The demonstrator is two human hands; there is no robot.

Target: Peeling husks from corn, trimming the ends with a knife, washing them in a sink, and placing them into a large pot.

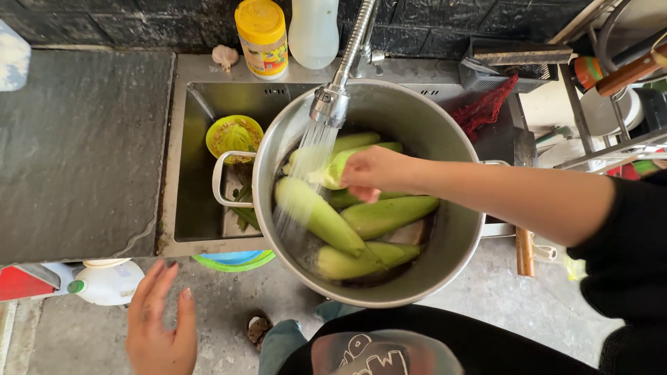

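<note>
Sink [201,160] w/ pot [445,264]: right hand [372,173] grips corn [340,165] under tap, left hand [161,326] open, fingers spread.

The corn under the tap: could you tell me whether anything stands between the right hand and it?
Nothing visible does. The right hand already rests on a corn cob in the pot, beside the water stream from the tap. The left hand hangs open below the counter, away from the pot.

- Right hand [372,173]: arm extended leftward from a black sleeve, forearm bare, fingers curled downward in a loose grip.
- Left hand [161,323]: held low, open, fingers straight and together, holding nothing.
</note>
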